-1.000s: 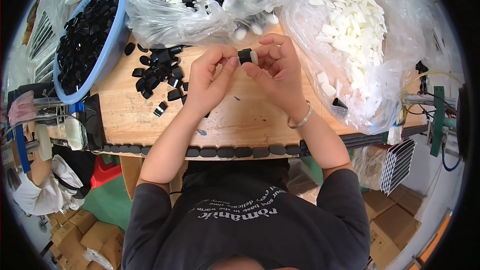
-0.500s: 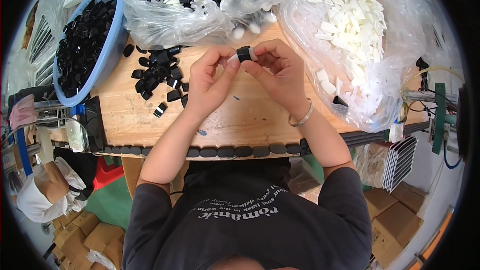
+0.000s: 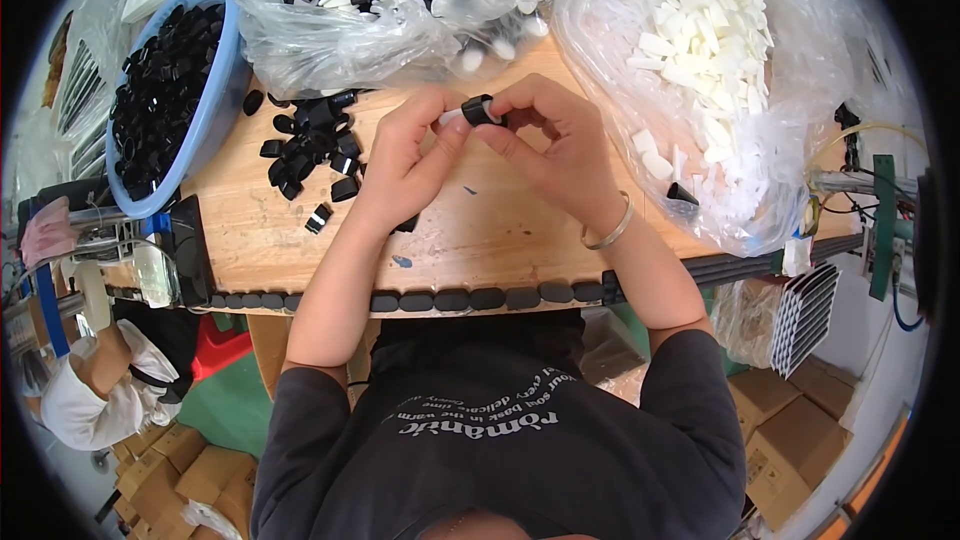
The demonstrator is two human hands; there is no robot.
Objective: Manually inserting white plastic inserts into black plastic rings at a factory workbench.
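Observation:
Over the middle of the table, my two hands meet around a short black oval sleeve [image 3: 479, 110] with a flat white plastic piece [image 3: 452, 117] running into it. The thumb and fingers of my left hand [image 3: 412, 150] pinch the white piece where it sticks out on the left. My right hand [image 3: 553, 140] grips the black sleeve from the other side, thumb below and fingers above. How deep the white piece sits inside cannot be made out. Left of my hands lies a loose heap of similar black sleeves [image 3: 312, 140].
At the left stands a blue basin [image 3: 236, 65] full of black sleeves. A clear bag [image 3: 340, 50] of black and white pieces lies at the back; another plastic bag [image 3: 610, 60] with white pieces [image 3: 710, 30] is at right. Black pads [image 3: 450, 301] line the near edge. A co-worker's arm [image 3: 105, 360] shows at left.
The black sleeve has tilted and shifted slightly left in my fingers. White no longer sticks out plainly on its right side. Both hands stay close together.

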